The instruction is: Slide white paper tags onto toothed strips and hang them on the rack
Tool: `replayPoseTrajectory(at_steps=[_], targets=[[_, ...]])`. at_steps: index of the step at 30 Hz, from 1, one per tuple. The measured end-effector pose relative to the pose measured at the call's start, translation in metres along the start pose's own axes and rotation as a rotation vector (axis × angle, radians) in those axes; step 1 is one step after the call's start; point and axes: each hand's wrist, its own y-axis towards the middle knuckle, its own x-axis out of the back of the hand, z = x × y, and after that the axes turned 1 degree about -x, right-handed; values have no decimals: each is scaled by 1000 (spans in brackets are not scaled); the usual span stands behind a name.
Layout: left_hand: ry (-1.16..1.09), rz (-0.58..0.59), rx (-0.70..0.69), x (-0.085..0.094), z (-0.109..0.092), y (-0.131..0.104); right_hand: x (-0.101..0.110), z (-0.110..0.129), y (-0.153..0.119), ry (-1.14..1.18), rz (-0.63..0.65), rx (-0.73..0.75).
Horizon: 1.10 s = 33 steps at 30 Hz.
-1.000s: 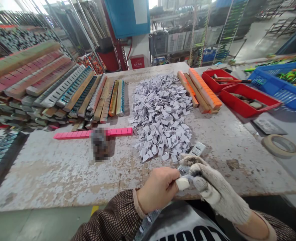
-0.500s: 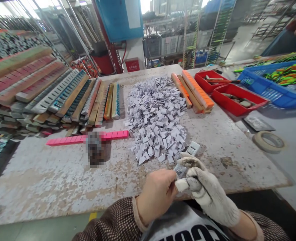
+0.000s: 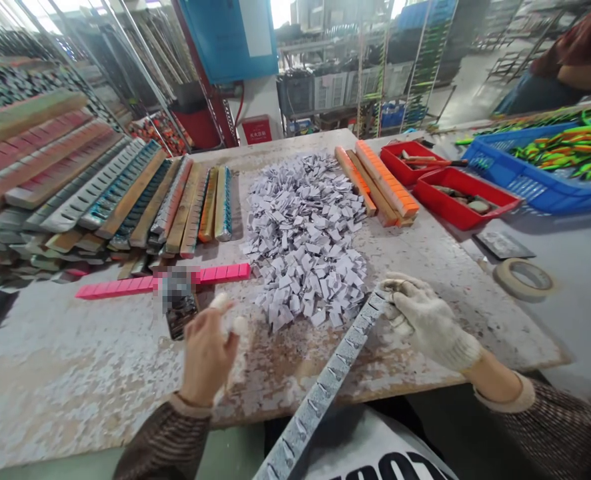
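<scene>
My left hand [image 3: 208,353], bare but for white covers on some fingertips, is over the table's left middle. Its fingers are apart with nothing visible between them, close to a small dark object [image 3: 179,313] that is partly blurred out. My right hand [image 3: 425,320], in a white glove, is closed on the upper end of a long grey slotted bar [image 3: 325,387]. The bar slants down to the lower left, over the table's front edge and past my lap. Beside its upper end spreads a pile of small white pieces [image 3: 310,240].
A pink segmented strip [image 3: 223,273] lies behind the dark object. Slotted bars [image 3: 125,193] are stacked at the left. Orange bars [image 3: 385,180], red trays [image 3: 463,210], a tape roll [image 3: 523,279] and a blue basket [image 3: 540,180] stand right. A person [image 3: 560,73] is at the far right.
My hands were close together around a small grey piece; now they are apart. My left hand has moved left and opened. The long grey bar now shows under my right hand.
</scene>
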Motion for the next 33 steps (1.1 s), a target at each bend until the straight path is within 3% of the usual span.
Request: replayPoseTrajectory(at_steps=[3, 5, 8, 11, 13, 15, 19, 22, 24, 27, 33], targets=[[181, 23, 161, 2, 55, -4, 7, -8, 8, -369, 104, 244], [220, 83, 222, -1, 77, -5, 6, -7, 11, -567, 152, 372], [270, 94, 256, -6, 95, 4, 4, -2, 16, -657, 191, 418], [286, -35, 294, -8, 97, 23, 3, 2, 20, -700, 206, 429], [219, -115, 260, -10, 87, 38, 2, 3, 22, -717, 208, 431], [93, -119, 120, -14, 65, 51, 1, 2, 23, -711, 224, 420], [-178, -28, -214, -36, -10, 68, 3, -7, 24, -665, 274, 391], [-268, 89, -373, -59, -66, 79, 5, -17, 25, -640, 296, 396], [-248, 184, -433, -73, -91, 85, 4, -23, 25, -624, 301, 395], [-216, 286, -475, -85, -108, 91, -1, -28, 26, -609, 291, 365], [-246, 305, -456, -87, -106, 89, -8, -19, 22, -608, 269, 315]])
